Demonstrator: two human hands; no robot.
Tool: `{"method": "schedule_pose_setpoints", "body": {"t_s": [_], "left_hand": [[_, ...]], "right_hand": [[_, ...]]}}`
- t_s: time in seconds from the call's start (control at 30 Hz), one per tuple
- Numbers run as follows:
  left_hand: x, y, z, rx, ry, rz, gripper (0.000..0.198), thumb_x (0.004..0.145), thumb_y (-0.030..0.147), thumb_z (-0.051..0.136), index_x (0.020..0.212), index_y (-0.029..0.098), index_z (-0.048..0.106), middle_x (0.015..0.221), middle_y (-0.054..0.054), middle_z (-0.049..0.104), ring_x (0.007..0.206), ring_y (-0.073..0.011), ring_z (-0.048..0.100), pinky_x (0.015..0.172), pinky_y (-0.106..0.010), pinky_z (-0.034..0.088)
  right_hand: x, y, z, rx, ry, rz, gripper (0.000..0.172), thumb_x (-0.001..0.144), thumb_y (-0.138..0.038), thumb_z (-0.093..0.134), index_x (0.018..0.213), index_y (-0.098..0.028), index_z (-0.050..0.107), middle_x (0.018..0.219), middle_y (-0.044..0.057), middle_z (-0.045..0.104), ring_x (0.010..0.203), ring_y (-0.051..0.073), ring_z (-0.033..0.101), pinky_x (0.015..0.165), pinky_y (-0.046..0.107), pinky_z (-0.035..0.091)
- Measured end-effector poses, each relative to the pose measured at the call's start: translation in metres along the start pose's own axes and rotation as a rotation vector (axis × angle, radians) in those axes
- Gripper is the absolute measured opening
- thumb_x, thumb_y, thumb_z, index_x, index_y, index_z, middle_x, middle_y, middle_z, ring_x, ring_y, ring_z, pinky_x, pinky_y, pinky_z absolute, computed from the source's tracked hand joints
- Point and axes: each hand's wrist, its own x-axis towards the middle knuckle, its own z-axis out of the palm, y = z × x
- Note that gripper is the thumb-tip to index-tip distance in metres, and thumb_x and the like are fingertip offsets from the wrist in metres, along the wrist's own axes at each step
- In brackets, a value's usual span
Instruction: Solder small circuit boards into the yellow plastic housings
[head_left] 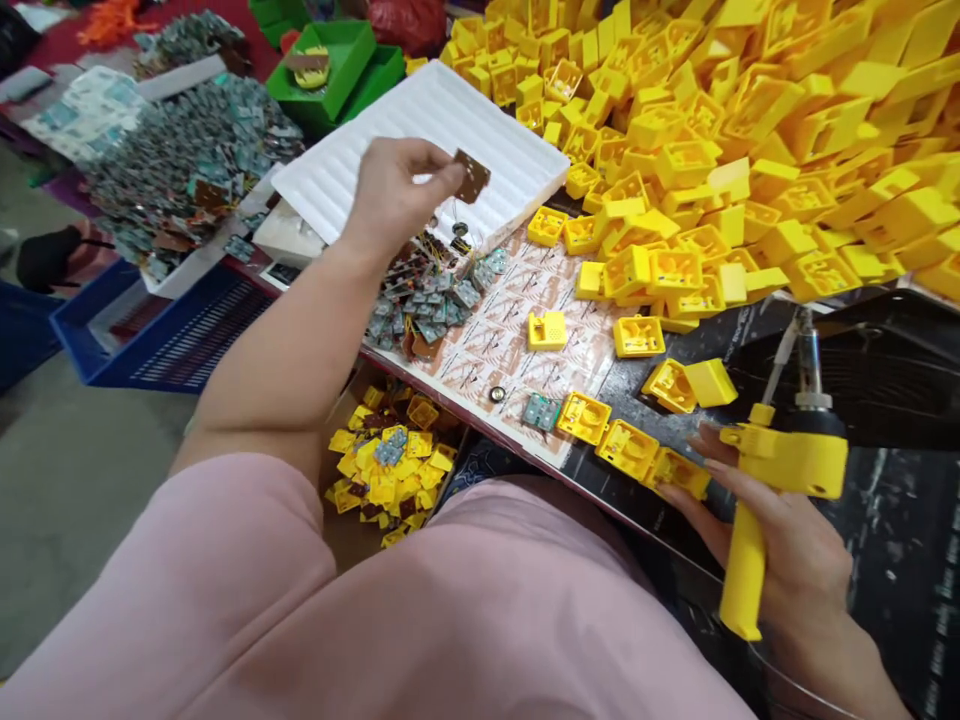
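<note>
Left hand (394, 195): pinching brown board (472, 177) by its edge between fingertips (442, 165); light, stiff, thin.
Right hand (795, 560): at 4 o'clock, curling fingers (709, 450) closely around yellow gun (795, 460).

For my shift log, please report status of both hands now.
Left hand: pinching small brown square board. Right hand: gripping yellow pistol-grip tool. Yellow plastic housing beside that hand.

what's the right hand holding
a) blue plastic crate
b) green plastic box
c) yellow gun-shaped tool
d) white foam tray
c, the right hand wraps around the handle of the yellow gun-shaped tool, while the left hand pinches a small brown board.
</note>
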Motion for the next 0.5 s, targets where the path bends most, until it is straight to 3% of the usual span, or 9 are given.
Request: {"method": "schedule_pose_setpoints", "body": {"t_s": [0.1,0.23,0.33,0.4,0.47,0.5], "left_hand": [[-0.021,0.037,0.004,-0.266,-0.039,-0.007,0.041,0.079,0.062,0.078,0.080,0.021,0.072,0.084,0.003,0.078,0.080,-0.0116,0.069,0.087,-0.041,0.060],[-0.058,0.080,0.055,-0.466,-0.363,-0.139,0.035,0.087,0.053,0.074,0.084,0.018,0.070,0.073,0.001,0.074,0.070,-0.0129,0.069,0.069,-0.037,0.060],[-0.089,0.107,0.100,-0.507,-0.711,-0.320,0.021,0.095,0.036,0.067,0.086,0.017,0.063,0.070,0.000,0.072,0.066,-0.0141,0.072,0.060,-0.029,0.057],[-0.107,0.120,0.119,-0.672,-0.908,-0.496,0.015,0.096,0.025,0.062,0.084,0.018,0.058,0.066,0.001,0.070,0.058,-0.0122,0.070,0.058,-0.025,0.055],[-0.120,0.126,0.128,-0.906,-1.004,-0.710,0.016,0.099,0.025,0.055,0.085,0.017,0.058,0.064,-0.001,0.070,0.052,-0.0115,0.067,0.057,-0.025,0.055],[-0.126,0.125,0.130,-1.018,-0.993,-0.798,0.018,0.099,0.028,0.054,0.088,0.016,0.060,0.064,-0.002,0.071,0.052,-0.0121,0.068,0.058,-0.025,0.056]], "right_hand": [[0.008,-0.006,0.001,0.046,0.045,0.042,0.049,0.081,-0.020,0.081,0.126,-0.024,0.061,0.093,-0.001,0.078,0.055,0.012,0.066,0.050,0.023,0.049],[0.029,-0.024,0.002,0.141,0.058,0.140,0.043,0.082,-0.017,0.080,0.118,-0.027,0.060,0.090,-0.002,0.077,0.075,0.016,0.074,0.066,0.025,0.058],[0.042,-0.037,-0.002,0.213,0.076,0.056,0.044,0.079,-0.017,0.082,0.115,-0.030,0.059,0.099,-0.001,0.077,0.086,0.019,0.076,0.078,0.031,0.063],[0.044,-0.042,-0.006,0.226,0.046,0.060,0.049,0.079,-0.015,0.081,0.119,-0.031,0.059,0.102,-0.001,0.077,0.087,0.019,0.077,0.081,0.032,0.064],[0.042,-0.045,-0.010,0.177,0.078,0.092,0.050,0.078,-0.011,0.082,0.119,-0.030,0.061,0.097,-0.002,0.078,0.084,0.018,0.077,0.079,0.028,0.064],[0.040,-0.045,-0.011,0.165,0.118,0.115,0.050,0.077,-0.009,0.082,0.118,-0.028,0.062,0.094,-0.002,0.078,0.082,0.018,0.077,0.078,0.026,0.064]]}}
